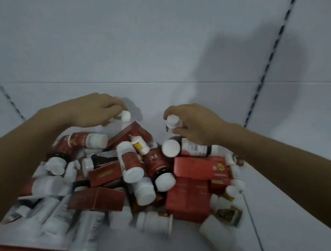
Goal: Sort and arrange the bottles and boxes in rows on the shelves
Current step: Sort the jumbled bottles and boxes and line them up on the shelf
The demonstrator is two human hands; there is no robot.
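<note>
Fingers [110, 107] of the left hand [91, 109] and right hand [193, 123] are being clamped on a tilted bottle [123, 116] and an upright bottle [171, 122] beyond the heap [137, 174], probably best set level.

A white back panel [153, 36] stands between two dark slotted uprights [278, 41].

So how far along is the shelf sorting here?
Barely started: no row stands on the white shelf yet. In hand: the left hand grips a small white-capped bottle, and the right hand holds a second white-capped bottle. Remaining: the whole jumbled heap of red cardboard boxes and lying bottles.
</note>
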